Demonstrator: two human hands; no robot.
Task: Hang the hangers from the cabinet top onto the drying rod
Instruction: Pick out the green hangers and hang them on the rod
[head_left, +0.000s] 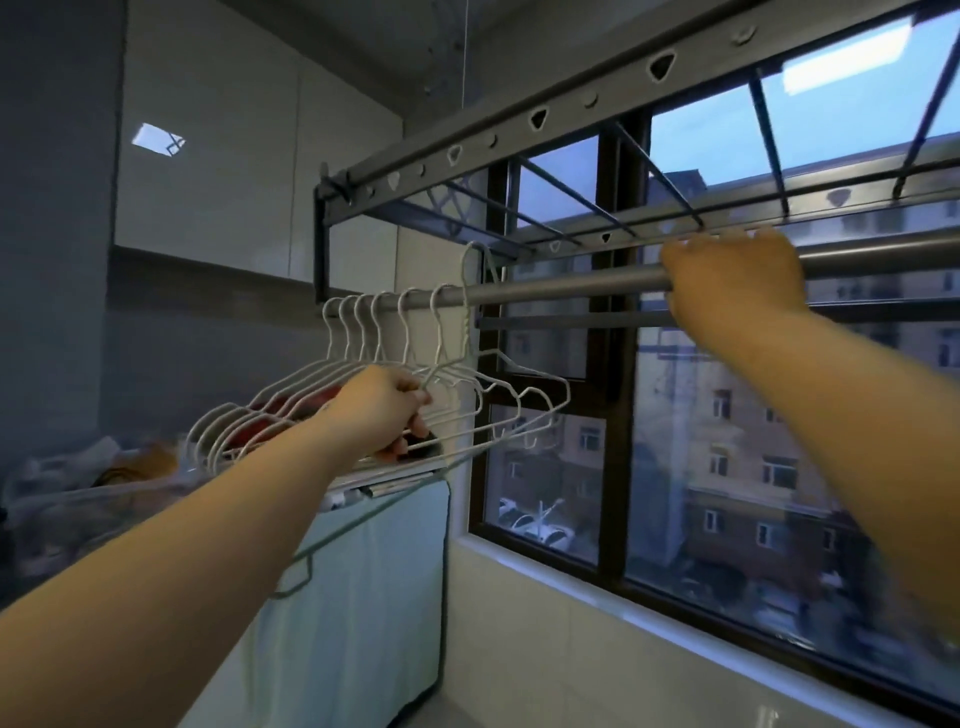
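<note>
In the head view, the left hand (387, 410) is closing its fingers around the thin white hangers (332, 395), which are hanging in a bunch by their hooks near the left end of the drying rod (571, 288). One hanger hook (475, 270) is sticking up higher than the others. The right hand (737, 280) is wrapping around the rod farther right. The hangers look light, stiff and a bit slippery, so holding them by the shoulder wires seems best. Below is a cabinet (384, 525) with a pale cloth front, beside a big window (727, 441) and a white wall.
</note>
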